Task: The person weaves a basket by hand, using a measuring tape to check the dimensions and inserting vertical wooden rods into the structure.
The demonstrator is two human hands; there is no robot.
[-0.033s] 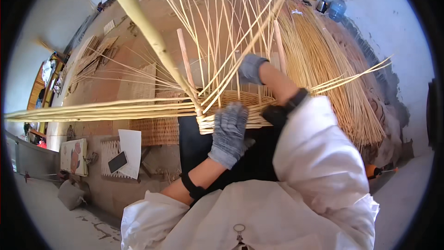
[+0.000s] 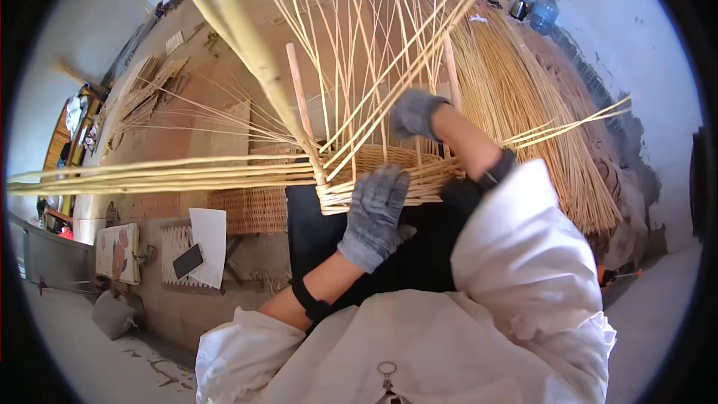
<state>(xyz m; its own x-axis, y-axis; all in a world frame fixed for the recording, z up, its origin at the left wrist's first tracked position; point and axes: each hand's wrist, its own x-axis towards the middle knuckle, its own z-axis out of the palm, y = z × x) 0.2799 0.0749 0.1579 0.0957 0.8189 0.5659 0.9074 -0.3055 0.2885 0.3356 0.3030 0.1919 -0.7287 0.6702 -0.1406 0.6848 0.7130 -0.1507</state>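
Observation:
A partly woven willow basket with upright rods and pale stakes rests on black cloth. My left hand, in a grey glove, grips its near wall beside the corner post, fingers over the weave. My right hand, also gloved, is curled among the upright rods at the basket's far right; what it holds is hidden. A thick peeled pole slants up from the left corner, and long rods stretch out leftward from it.
A large bundle of rods lies at the right, near a water jug and wall. At the lower left are a woven panel, a white paper, a phone and a patterned pad. Wooden strips lie at far left.
My right hand and forearm have shifted slightly rightward. The thick pole and the leftward rods have moved a little. My left hand stays on the basket wall.

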